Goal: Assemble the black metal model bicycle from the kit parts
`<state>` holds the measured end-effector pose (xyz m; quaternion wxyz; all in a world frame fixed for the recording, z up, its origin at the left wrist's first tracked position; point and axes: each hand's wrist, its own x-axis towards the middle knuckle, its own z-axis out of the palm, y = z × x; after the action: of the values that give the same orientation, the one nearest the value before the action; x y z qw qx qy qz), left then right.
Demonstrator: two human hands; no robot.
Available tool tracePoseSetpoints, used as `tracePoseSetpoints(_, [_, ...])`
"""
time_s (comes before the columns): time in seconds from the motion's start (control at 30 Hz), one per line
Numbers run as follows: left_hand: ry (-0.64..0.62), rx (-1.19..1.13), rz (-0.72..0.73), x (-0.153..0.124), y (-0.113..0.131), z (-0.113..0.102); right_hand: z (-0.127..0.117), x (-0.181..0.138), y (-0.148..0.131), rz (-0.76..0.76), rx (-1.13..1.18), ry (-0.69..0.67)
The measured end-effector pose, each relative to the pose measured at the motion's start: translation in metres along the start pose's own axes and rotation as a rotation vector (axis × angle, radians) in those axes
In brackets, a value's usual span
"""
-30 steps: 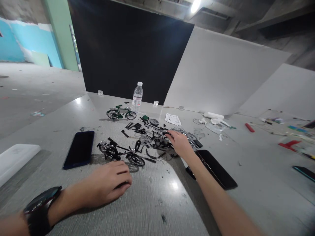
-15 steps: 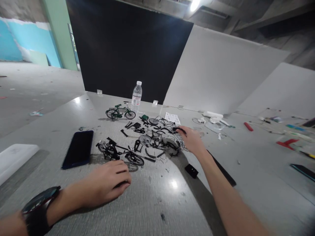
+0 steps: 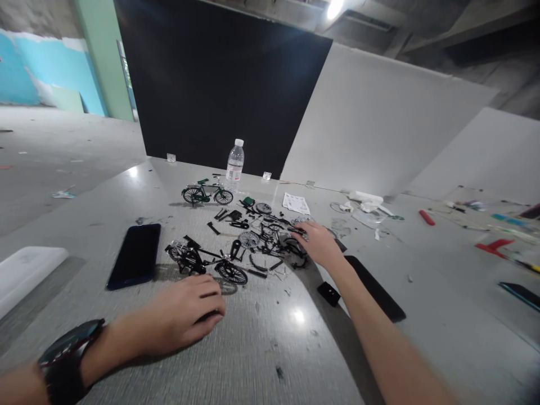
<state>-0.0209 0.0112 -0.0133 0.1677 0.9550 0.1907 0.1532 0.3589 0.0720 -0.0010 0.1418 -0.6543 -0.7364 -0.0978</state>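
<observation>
Two hands: the right hand (image 3: 319, 245) is back on the bike parts (image 3: 261, 236), fingers spread; the left hand (image 3: 185, 318) stays flat, fingers loose.

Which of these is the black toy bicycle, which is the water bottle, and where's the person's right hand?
black model bicycle (image 3: 208, 260), head view, on the frame between its two wheels.
water bottle (image 3: 234, 164), head view, on the clear body below the cap.
right hand (image 3: 319, 243), head view, on the back of the hand.

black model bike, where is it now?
Head view, left of centre: the black model bicycle stands on the table just beyond the left hand, between the dark phone and the loose black parts.
</observation>
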Motion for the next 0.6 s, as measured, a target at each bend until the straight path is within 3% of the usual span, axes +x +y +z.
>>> tracePoseSetpoints(0.27, [0.043, -0.014, 0.013, -0.001, -0.003, 0.003, -0.006, 0.0, -0.011, -0.024, -0.026, -0.103])
tracePoseSetpoints(0.47, [0.052, 0.008, 0.039, -0.004, -0.002, 0.003, -0.014, 0.001, -0.04, -0.098, 0.036, -0.127])
tracePoseSetpoints(0.53, [0.198, 0.065, 0.096, -0.008, -0.001, 0.001, -0.016, 0.0, -0.054, -0.144, 0.135, -0.147])
tracePoseSetpoints(0.6, [0.463, 0.188, 0.076, -0.012, -0.003, -0.004, -0.019, -0.002, -0.069, -0.187, 0.243, -0.168])
